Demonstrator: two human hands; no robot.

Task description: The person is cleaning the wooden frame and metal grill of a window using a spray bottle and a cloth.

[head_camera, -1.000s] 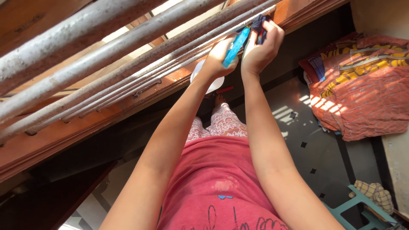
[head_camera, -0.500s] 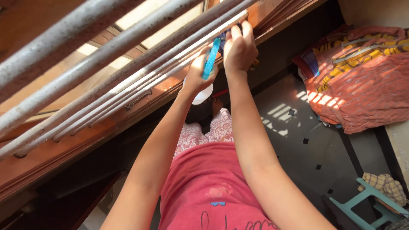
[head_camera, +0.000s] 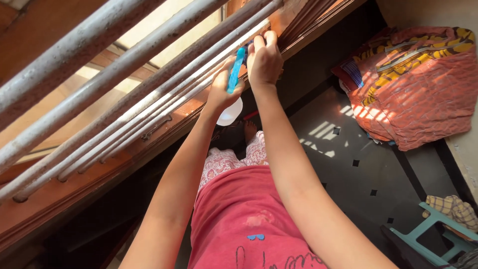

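Both my arms reach up to grey metal window bars (head_camera: 149,65) set in a brown wooden frame (head_camera: 74,199). My left hand (head_camera: 224,87) grips a slim bright blue tool (head_camera: 235,69), held upright against the bars. My right hand (head_camera: 265,60) is right beside it, fingers curled and pressed on the bars at the frame's corner. A bit of dark blue cloth shows between the two hands; whether the right hand holds it is hidden by the fingers.
A white round object (head_camera: 230,113) and a red stick lie on the dark tiled floor (head_camera: 348,164) near my feet. A heap of red and orange cloth (head_camera: 413,84) sits at the right. A teal stool (head_camera: 438,234) with a checked rag stands at bottom right.
Both hands have shifted left and slightly down along the bars with the blue tool. The dark cloth seen in my right hand a second ago is now mostly hidden.
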